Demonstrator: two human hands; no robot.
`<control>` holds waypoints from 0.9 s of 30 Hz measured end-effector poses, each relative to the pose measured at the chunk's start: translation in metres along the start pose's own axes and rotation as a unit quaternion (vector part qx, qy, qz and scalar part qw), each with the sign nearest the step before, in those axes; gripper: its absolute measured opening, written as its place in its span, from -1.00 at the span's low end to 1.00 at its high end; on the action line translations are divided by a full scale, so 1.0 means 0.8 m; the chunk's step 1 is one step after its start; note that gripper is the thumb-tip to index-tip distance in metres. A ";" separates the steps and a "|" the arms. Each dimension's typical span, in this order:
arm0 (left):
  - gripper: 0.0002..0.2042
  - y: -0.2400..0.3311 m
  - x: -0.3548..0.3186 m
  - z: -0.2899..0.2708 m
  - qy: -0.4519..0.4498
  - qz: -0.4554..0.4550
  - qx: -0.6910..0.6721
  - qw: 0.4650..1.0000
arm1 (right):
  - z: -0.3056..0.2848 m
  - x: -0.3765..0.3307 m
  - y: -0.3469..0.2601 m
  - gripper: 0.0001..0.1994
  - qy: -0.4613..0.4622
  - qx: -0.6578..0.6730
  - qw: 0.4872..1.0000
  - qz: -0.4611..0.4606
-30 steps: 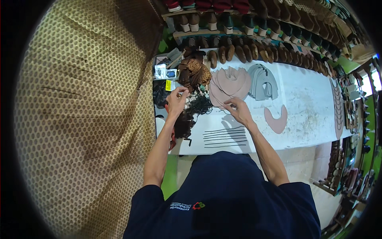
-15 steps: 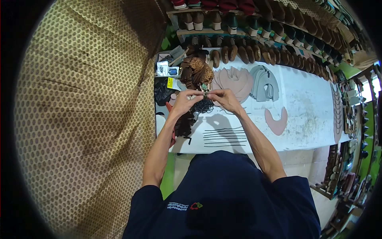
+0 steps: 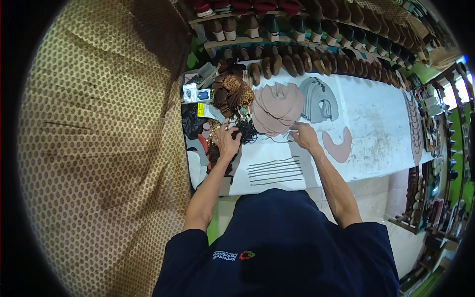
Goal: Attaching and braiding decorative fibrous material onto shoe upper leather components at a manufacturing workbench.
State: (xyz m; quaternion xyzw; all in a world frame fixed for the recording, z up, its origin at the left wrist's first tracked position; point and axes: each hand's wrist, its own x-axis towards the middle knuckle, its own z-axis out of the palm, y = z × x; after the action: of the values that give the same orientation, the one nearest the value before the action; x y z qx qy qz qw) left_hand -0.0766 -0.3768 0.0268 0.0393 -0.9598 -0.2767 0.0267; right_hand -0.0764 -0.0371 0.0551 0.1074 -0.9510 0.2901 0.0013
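Far left, a hanging patterned cloth (image 3: 99, 148), tan with dark dots, borders the white worktable (image 3: 386, 128). At the table's left end: clutter of small packets (image 3: 194, 93), brown woven pieces (image 3: 232, 91), a tangle of dark cord (image 3: 245, 132). Left hand (image 3: 226, 141) rests on that tangle, fingers curled down into it; whether it pinches a strand, cannot tell. A thin cord (image 3: 277, 140) seems to run from there to the right hand (image 3: 303, 135), whose fingertips are closed as if nipping its end, though it is too fine to be sure. The cord looks light, limp and prone to snag, so best taken near its ends and drawn taut. Below the hands lie straight dark strips (image 3: 274, 170) in a row. Just behind the cord sits a stack of pink cut pieces (image 3: 277, 106), close enough to catch it; then grey pieces (image 3: 319, 99), one pink piece (image 3: 340, 147), and shoe shelves (image 3: 316, 24) behind.
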 end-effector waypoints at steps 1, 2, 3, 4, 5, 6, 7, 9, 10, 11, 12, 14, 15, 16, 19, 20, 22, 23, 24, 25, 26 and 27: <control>-0.76 0.001 0.002 0.006 0.036 -0.022 -0.005 0.999 | 0.002 -0.003 0.004 -0.73 0.002 -0.001 1.000 0.001; -0.73 -0.001 0.003 0.012 0.068 -0.025 0.025 0.997 | 0.002 -0.005 0.000 -0.72 -0.017 0.008 0.999 0.046; -0.73 -0.005 0.005 0.016 0.068 -0.026 0.024 0.997 | 0.002 -0.007 -0.003 -0.71 -0.035 0.017 0.995 0.091; -0.72 -0.009 0.008 0.018 0.066 -0.024 0.024 0.997 | 0.001 -0.009 -0.005 -0.71 -0.035 0.017 0.995 0.091; -0.72 -0.008 0.012 0.019 0.062 -0.019 0.022 0.998 | 0.000 -0.011 -0.005 -0.70 -0.037 0.019 0.994 0.100; -0.73 -0.005 0.016 0.023 0.069 -0.022 0.029 0.997 | -0.002 -0.012 -0.005 -0.69 -0.039 0.021 0.993 0.108; -0.73 -0.004 0.018 0.024 0.067 -0.019 0.027 0.997 | -0.002 -0.013 -0.005 -0.69 -0.037 0.019 0.993 0.111; -0.75 0.006 0.023 0.026 0.018 -0.046 0.022 0.999 | -0.004 -0.017 -0.002 -0.68 -0.048 0.035 0.989 0.135; -0.79 0.013 0.025 0.027 0.016 -0.051 0.040 0.998 | -0.006 -0.019 0.000 -0.68 -0.046 0.033 0.989 0.139; -0.79 0.008 0.026 0.029 0.016 -0.050 0.040 0.998 | -0.007 -0.019 -0.003 -0.67 -0.044 0.034 0.989 0.139; -0.76 0.002 0.026 0.030 0.022 -0.038 0.057 0.997 | -0.008 -0.019 -0.005 -0.66 -0.043 0.035 0.989 0.138; -0.77 -0.004 0.029 0.029 0.038 -0.031 0.061 0.997 | -0.010 -0.018 -0.009 -0.67 -0.034 0.038 0.990 0.130; -0.77 -0.004 0.032 0.027 0.037 -0.031 0.061 0.997 | -0.010 -0.018 -0.011 -0.67 -0.026 0.042 0.991 0.122; -0.80 -0.005 0.036 0.024 0.034 -0.043 0.022 0.998 | -0.012 -0.017 -0.013 -0.67 -0.027 0.042 0.991 0.121; -0.80 -0.016 0.047 -0.001 0.076 -0.039 -0.050 0.995 | -0.018 -0.004 -0.035 -0.68 -0.065 0.075 0.986 0.136; -0.80 -0.018 0.056 -0.020 0.023 -0.042 -0.117 0.992 | -0.017 0.002 -0.040 -0.69 -0.050 0.099 0.987 0.115; -0.76 -0.002 0.064 -0.054 -0.012 -0.024 -0.159 0.987 | -0.012 0.015 -0.052 -0.69 -0.038 0.125 0.987 0.093; -0.76 0.022 0.070 -0.073 -0.016 -0.021 -0.159 0.987 | -0.016 0.020 -0.058 -0.69 -0.035 0.136 0.987 0.082; -0.75 0.049 0.077 -0.095 -0.064 -0.014 -0.136 0.989 | -0.020 0.027 -0.065 -0.69 -0.030 0.148 0.986 0.071; -0.74 0.059 0.079 -0.115 -0.103 -0.012 -0.111 0.988 | -0.021 0.036 -0.079 -0.69 -0.032 0.150 0.986 0.065; -0.72 0.049 0.076 -0.128 -0.056 0.058 -0.035 0.996 | -0.019 0.047 -0.100 -0.68 -0.023 0.175 0.984 0.024; -0.72 0.049 0.077 -0.139 -0.050 0.051 -0.033 0.997 | -0.019 0.058 -0.119 -0.68 -0.013 0.199 0.980 -0.012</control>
State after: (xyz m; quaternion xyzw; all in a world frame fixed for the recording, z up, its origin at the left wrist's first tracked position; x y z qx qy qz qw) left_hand -0.1323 -0.4081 0.1437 -0.0240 -0.9512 -0.3077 -0.0058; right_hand -0.1034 -0.1149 0.1231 0.1209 -0.8730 0.4716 -0.0288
